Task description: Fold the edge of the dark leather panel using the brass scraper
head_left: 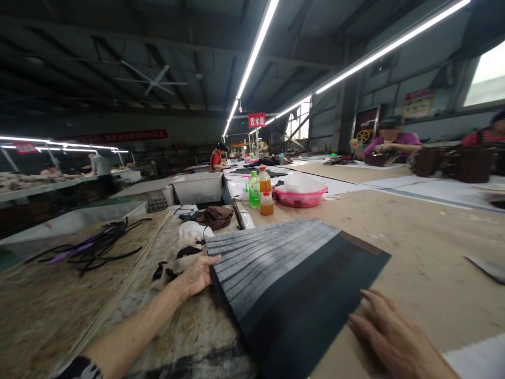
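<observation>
A fanned stack [292, 279] of dark sheets lay on the table [426, 247] between both hands. The left hand [199, 273] was pressed open against its near edge — nothing gripped — and the right hand [390, 337] rested flat beside the opposite corner. Even pressure from both sides would probably be needed — so the overlaps stayed regular.
</observation>
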### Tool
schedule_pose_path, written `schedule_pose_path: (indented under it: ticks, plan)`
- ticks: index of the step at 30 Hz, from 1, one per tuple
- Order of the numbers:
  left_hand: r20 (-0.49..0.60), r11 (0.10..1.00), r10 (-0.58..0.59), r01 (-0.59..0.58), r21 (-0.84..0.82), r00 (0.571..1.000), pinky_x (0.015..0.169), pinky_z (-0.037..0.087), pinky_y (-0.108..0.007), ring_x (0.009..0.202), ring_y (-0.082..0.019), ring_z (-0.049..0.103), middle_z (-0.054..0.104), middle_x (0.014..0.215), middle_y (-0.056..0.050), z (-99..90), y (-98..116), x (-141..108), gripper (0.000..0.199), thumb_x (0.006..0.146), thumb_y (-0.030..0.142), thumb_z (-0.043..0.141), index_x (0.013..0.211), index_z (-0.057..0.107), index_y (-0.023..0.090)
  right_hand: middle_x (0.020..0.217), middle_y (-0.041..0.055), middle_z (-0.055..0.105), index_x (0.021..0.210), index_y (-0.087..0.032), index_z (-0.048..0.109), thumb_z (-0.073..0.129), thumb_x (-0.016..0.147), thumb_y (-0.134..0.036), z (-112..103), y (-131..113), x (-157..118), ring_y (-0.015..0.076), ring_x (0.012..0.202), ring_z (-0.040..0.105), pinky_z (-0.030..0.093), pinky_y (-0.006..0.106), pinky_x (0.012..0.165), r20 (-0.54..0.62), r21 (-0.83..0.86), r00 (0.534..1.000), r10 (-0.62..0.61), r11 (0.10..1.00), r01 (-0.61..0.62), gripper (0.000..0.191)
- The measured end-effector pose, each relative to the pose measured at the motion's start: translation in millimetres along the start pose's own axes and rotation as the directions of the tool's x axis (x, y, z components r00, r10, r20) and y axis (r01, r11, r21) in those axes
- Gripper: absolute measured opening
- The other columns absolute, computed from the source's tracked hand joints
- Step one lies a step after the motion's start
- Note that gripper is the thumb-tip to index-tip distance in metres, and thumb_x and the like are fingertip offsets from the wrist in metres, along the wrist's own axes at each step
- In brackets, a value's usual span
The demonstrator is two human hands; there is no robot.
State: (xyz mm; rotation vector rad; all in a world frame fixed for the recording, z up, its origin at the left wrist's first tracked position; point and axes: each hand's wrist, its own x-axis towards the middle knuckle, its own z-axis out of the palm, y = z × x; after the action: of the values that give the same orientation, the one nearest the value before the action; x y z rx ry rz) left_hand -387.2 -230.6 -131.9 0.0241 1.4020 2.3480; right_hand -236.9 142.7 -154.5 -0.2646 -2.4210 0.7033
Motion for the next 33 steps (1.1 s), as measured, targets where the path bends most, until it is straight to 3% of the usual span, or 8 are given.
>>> schedule_pose_path:
  ticks: [3, 6, 7, 11, 16, 22, 27, 33]
  plan:
    - [-0.010, 0.998, -0.057, 0.057, 0.018, 0.998, 0.086, 0.051, -0.041, 0.097, -0.021, 0.062, 0.062, 0.111, -0.010, 5.3, -15, -13, 0.027, 0.091, 0.029, 0.057, 0.111, 0.058, 0.011, 0.120, 0.0148, 0.060, 0.109, -0.015, 0.063, 0.053, 0.077, -0.043, -1, -43, -39, 0.0266, 0.105, 0.060, 0.051, 0.036, 0.088, 0.079, -0.030, 0.928, -0.364, 0.930, 0.367, 0.044]
    - [-0.038, 0.994, -0.105, 0.106, 0.030, 0.994, 0.081, 0.053, -0.038, 0.093, -0.019, 0.062, 0.062, 0.107, -0.009, 9.4, -24, -22, 0.023, 0.091, 0.027, 0.057, 0.108, 0.058, 0.011, 0.120, 0.0166, 0.060, 0.114, -0.017, 0.061, 0.056, 0.076, -0.034, 6, -83, -68, 0.0317, 0.106, 0.059, 0.053, 0.043, 0.081, 0.163, -0.110, 0.607, -0.778, 0.597, 0.795, 0.042]
    - [-0.048, 0.992, -0.116, 0.118, 0.032, 0.992, 0.080, 0.054, -0.036, 0.091, -0.018, 0.062, 0.062, 0.105, -0.008, 10.2, -26, -23, 0.021, 0.091, 0.026, 0.057, 0.106, 0.059, 0.011, 0.117, 0.0160, 0.061, 0.112, -0.018, 0.062, 0.057, 0.075, -0.029, 11, -92, -74, 0.0328, 0.104, 0.060, 0.053, 0.044, 0.080, 0.154, -0.131, 0.554, -0.818, 0.539, 0.832, 0.039]
    - [-0.070, 0.988, -0.145, 0.148, 0.033, 0.987, 0.076, 0.054, -0.034, 0.084, -0.016, 0.063, 0.064, 0.099, -0.006, 10.2, -26, -26, 0.017, 0.091, 0.023, 0.056, 0.101, 0.060, 0.010, 0.106, 0.0115, 0.067, 0.102, -0.017, 0.063, 0.051, 0.067, -0.008, 28, -107, -85, 0.0291, 0.091, 0.064, 0.052, 0.039, 0.076, 0.088, -0.143, 0.637, -0.766, 0.623, 0.769, 0.038]
    - [-0.050, 0.989, -0.146, 0.146, -0.003, 0.988, 0.075, 0.054, -0.034, 0.079, -0.018, 0.067, 0.069, 0.093, -0.009, 9.6, -29, -40, 0.015, 0.085, 0.011, 0.056, 0.099, 0.062, 0.009, 0.075, -0.0001, 0.066, 0.071, -0.023, 0.057, 0.044, 0.066, -0.007, 20, -109, -75, 0.0167, 0.067, 0.061, 0.044, 0.023, 0.056, 0.207, 0.007, 0.745, -0.634, 0.762, 0.647, 0.021]
    - [0.043, 0.988, -0.152, 0.153, -0.019, 0.987, 0.079, 0.052, -0.034, 0.081, -0.023, 0.068, 0.071, 0.090, -0.013, 24.3, -46, -68, 0.023, 0.065, 0.002, 0.062, 0.087, 0.067, 0.006, 0.050, -0.0018, 0.053, 0.056, -0.022, 0.041, 0.038, 0.086, -0.029, 18, -107, -48, 0.0139, 0.048, 0.055, 0.038, 0.021, 0.045, 0.291, 0.046, 0.936, -0.200, 0.980, 0.195, 0.032]
    - [0.015, 0.992, -0.127, 0.127, -0.013, 0.992, 0.069, 0.052, -0.035, 0.066, -0.020, 0.065, 0.068, 0.073, -0.006, 47.1, -63, -73, 0.022, 0.054, 0.000, 0.063, 0.072, 0.064, 0.011, 0.050, -0.0014, 0.052, 0.057, -0.022, 0.043, 0.036, 0.084, -0.029, 21, -110, -39, 0.0147, 0.049, 0.054, 0.038, 0.022, 0.045, 0.342, 0.057, 0.940, 0.001, 0.998, -0.021, 0.029]
    - [-0.124, 0.997, -0.065, 0.071, 0.038, 0.990, 0.061, 0.051, -0.033, 0.066, -0.023, 0.066, 0.071, 0.076, -0.007, 60.9, -80, -65, 0.023, 0.056, -0.002, 0.057, 0.072, 0.063, 0.014, 0.084, 0.0023, 0.063, 0.079, -0.023, 0.064, 0.056, 0.068, -0.015, 14, -130, -51, 0.0209, 0.083, 0.057, 0.040, 0.031, 0.071, 0.437, 0.109, 0.879, -0.190, 0.981, 0.158, 0.017]
